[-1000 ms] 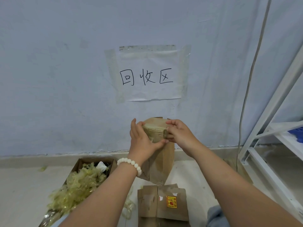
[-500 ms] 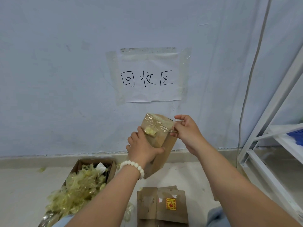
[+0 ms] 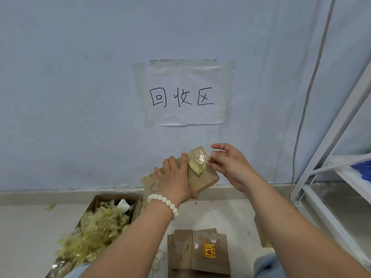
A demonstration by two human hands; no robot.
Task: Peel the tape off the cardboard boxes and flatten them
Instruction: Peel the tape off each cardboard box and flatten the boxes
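Gripping hand: left hand (image 3: 176, 177) holds the small cardboard box (image 3: 204, 180) in the air in front of the wall, fingers close together over its upper face, thumb under the near edge; bead bracelet (image 3: 166, 203) on the wrist.
Peeling hand: right hand (image 3: 230, 167) is at the box's upper right corner, thumb and a finger pinching the clear tape (image 3: 203, 156) there; index finger raised apart from the others.
Box attitude: tilted, long edge running from lower left to upper right; far corner wrapped in glossy tape; a yellowish tape wad (image 3: 195, 168) sits on the top face just beside the left fingertips.
Box edges: right-hand edge and lower right corner are exposed, with neither hand on them.
Below, left: open carton (image 3: 117, 197) on the floor, heaped with yellowish tape scraps (image 3: 94, 233).
Below, centre: flattened cardboard (image 3: 184, 251) lies on the floor, orange label (image 3: 208, 250) face up.
Open room: floor (image 3: 220, 213) shows between carton, flattened cardboard and wall base; the held box is well apart from all three.
Right boundary: white shelf rack (image 3: 331, 177), well apart from the right hand; cable (image 3: 313, 77) runs down the wall beside it.
Wall: paper sign (image 3: 184, 115) taped above the hands.
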